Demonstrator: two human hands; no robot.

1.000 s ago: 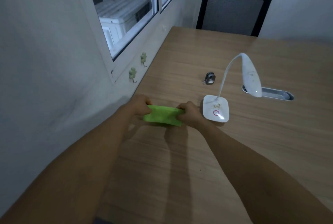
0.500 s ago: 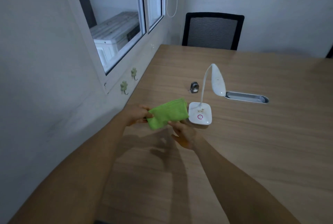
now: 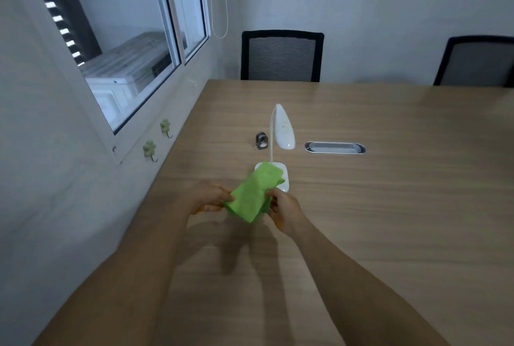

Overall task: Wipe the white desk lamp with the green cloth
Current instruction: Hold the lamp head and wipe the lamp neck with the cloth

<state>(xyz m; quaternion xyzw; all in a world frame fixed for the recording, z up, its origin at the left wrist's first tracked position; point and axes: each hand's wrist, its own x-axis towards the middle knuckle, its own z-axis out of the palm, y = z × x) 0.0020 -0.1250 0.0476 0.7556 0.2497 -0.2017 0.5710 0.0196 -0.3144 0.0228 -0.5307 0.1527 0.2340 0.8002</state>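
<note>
The white desk lamp (image 3: 281,134) is seen in the head view just above the centre of the frame, standing upright on the wooden table (image 3: 389,206), its curved neck rising from a square base and its head drooping to the right. The near-left part of the base is covered in the picture by the green cloth (image 3: 254,192); whether the cloth touches it cannot be told. The cloth is held up between both hands at the centre of the frame — the left hand (image 3: 208,201) is pinched on its left edge, the right hand (image 3: 286,210) is closed on its lower right side, fingers clamped on the fabric. A small dark metal object (image 3: 261,140) is seen just left of the lamp's neck, and a grey cable slot (image 3: 335,148) is set into the table to the lamp's right. Two black chairs — one (image 3: 282,55) at upper centre, the other (image 3: 478,60) at the upper right edge — are placed at the far side of the table. A window (image 3: 133,48) fills the upper left.
</note>
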